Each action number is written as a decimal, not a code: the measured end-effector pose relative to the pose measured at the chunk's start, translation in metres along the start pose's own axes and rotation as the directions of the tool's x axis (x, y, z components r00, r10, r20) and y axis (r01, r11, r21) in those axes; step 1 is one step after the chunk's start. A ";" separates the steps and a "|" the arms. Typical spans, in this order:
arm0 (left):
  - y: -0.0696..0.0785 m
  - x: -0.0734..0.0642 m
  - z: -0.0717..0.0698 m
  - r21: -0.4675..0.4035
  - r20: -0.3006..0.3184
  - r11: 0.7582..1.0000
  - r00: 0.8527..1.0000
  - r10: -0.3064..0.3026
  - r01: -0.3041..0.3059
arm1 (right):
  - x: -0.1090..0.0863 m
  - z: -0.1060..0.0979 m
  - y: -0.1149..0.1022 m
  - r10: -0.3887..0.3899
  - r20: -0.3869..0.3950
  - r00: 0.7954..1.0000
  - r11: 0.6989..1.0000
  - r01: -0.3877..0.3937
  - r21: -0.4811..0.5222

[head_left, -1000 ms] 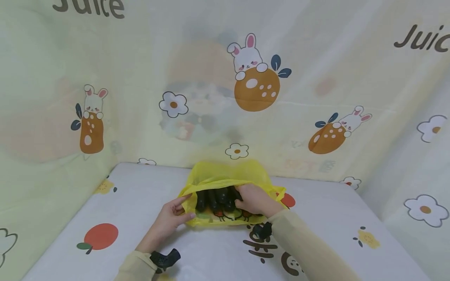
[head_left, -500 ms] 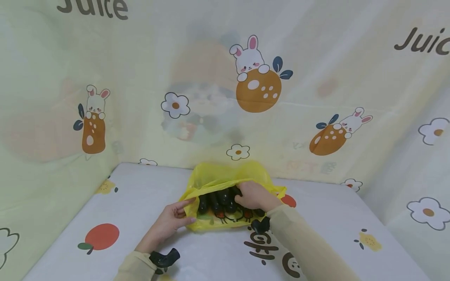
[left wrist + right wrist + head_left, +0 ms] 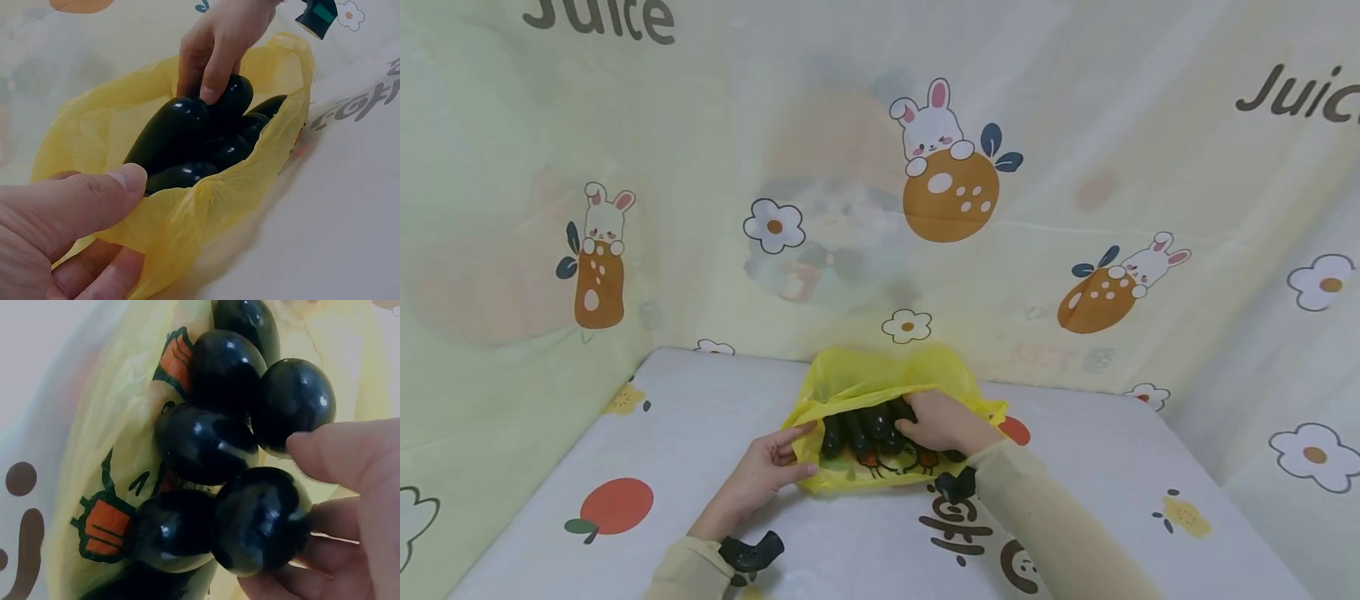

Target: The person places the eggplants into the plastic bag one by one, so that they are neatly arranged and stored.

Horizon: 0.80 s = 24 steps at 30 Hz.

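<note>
A yellow plastic bag [image 3: 820,479] lies on its side with its mouth toward me. Several glossy black eggplants [image 3: 855,433] are bunched inside, their round ends facing out. My left hand [image 3: 765,468] pinches the left side of the bag's rim, thumb on the inner side and fingers outside, as the left wrist view shows. My right hand [image 3: 943,423] reaches into the mouth from the right. Its fingers curl round an eggplant [image 3: 261,520] at the right of the bunch, while its thumb [image 3: 309,453] touches a neighbouring eggplant [image 3: 299,403]. The deeper ends of the eggplants are hidden.
The table [image 3: 715,417] has a white cloth printed with fruit and lettering. Behind the bag hangs a pale curtain [image 3: 1000,325] with rabbits and flowers. Black wrist cameras [image 3: 752,552] sit at both cuffs.
The bag's front edge has dropped slightly toward me, and the right wrist has shifted a little left. Both hands keep the same hold; the last half second is nearly still.
</note>
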<state>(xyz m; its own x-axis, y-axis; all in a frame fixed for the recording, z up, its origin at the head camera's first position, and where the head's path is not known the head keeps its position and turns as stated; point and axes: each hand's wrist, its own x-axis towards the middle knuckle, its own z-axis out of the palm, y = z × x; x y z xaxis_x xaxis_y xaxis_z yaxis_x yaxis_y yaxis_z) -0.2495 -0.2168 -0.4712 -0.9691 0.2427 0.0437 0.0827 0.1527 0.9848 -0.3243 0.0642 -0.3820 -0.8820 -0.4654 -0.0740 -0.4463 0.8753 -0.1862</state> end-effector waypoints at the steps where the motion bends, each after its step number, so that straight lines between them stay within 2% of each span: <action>1: 0.000 0.000 0.001 0.002 0.000 1.000 1.000 0.002 -0.002 | -0.001 0.000 0.000 -0.003 -0.005 1.000 1.000 0.003 -0.002; 7: 0.003 0.000 0.002 0.036 -0.016 0.999 1.000 -0.009 0.010 | -0.016 -0.009 -0.001 -0.038 -0.024 0.999 0.999 0.038 0.034; 12: 0.002 0.000 0.001 0.056 -0.020 0.998 1.000 -0.009 0.010 | -0.037 -0.019 0.006 -0.147 -0.033 0.989 0.982 0.149 0.112; 16: 0.003 0.000 0.001 0.063 -0.035 0.998 0.999 -0.023 0.026 | -0.059 -0.026 0.019 -0.219 -0.031 0.975 0.955 0.221 0.199; 19: 0.005 -0.001 0.002 0.069 -0.049 0.997 0.999 -0.022 0.026 | -0.079 -0.028 0.032 -0.235 -0.046 0.971 0.941 0.239 0.239; 24: 0.008 -0.004 0.001 0.083 -0.057 0.996 0.998 -0.024 0.029 | -0.114 -0.024 0.064 -0.239 -0.159 0.958 0.918 0.276 0.283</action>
<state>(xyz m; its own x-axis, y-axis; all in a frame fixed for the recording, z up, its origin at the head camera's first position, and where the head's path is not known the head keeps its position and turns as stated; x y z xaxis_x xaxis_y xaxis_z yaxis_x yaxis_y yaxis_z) -0.2448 -0.2156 -0.4637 -0.9825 0.1839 0.0298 0.0739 0.2381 0.9684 -0.2555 0.1761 -0.3622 -0.7623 -0.6341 0.1297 -0.6107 0.6382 -0.4687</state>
